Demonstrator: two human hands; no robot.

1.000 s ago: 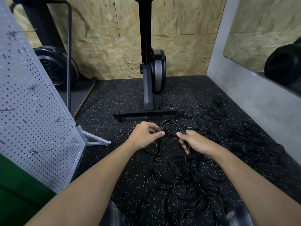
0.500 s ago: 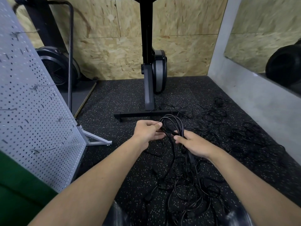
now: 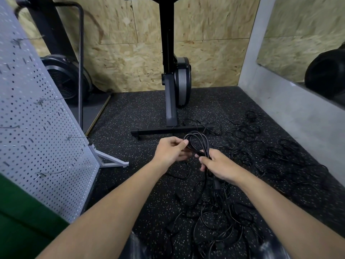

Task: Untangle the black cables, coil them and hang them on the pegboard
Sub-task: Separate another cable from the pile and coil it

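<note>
Because the loops have to stay stacked while more cable is fed in, I hold the coil (image 3: 197, 140) clear of the floor (image 3: 130, 128) between both hands, just in front of the black machine base (image 3: 168, 130). My right hand (image 3: 221, 168) is wrapped round the gathered strands at the bottom of the loops, fingers and thumb curled tight on them, and from under it a tail drops straight down to the tangled cables (image 3: 220, 217) heaped on the floor nearest me. My left hand (image 3: 170, 152) pinches a strand at the left side of the coil between thumb and forefinger, the other fingers curled in behind; I judge it is laying 1 loop against the rest. More loose cables (image 3: 270, 146) lie spread toward the right wall, apart from the heap below me. The pegboard (image 3: 37, 118) stands tilted on its frame at the left edge of the floor, its wire hooks (image 3: 40, 101) bare as far as I can see, so nothing is hung yet. I reckon the tail is not free of the heap, which is why the coil sits low and close
</note>
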